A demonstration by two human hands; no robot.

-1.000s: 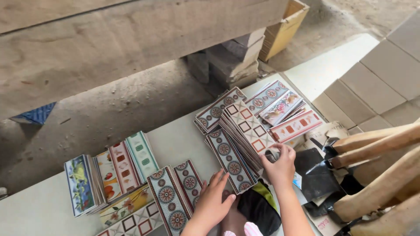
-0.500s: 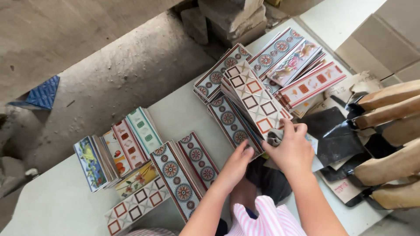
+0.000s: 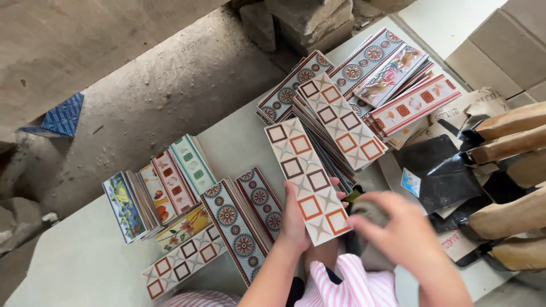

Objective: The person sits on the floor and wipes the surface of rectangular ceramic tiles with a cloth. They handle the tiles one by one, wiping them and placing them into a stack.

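Several stacks of patterned border tiles [image 3: 165, 196] stand on the grey table [image 3: 74, 267] at your left. Your left hand [image 3: 297, 222] grips a long tile with brown and orange squares [image 3: 307, 181] from beneath, above the table between the stacks. Your right hand [image 3: 398, 230] is blurred, fingers curled on a grey cloth [image 3: 364, 211] at the tile's edge.

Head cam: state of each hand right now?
Left hand: closed on a long patterned tile, held from beneath.
Right hand: blurred, over a grey cloth; grip cannot be told.
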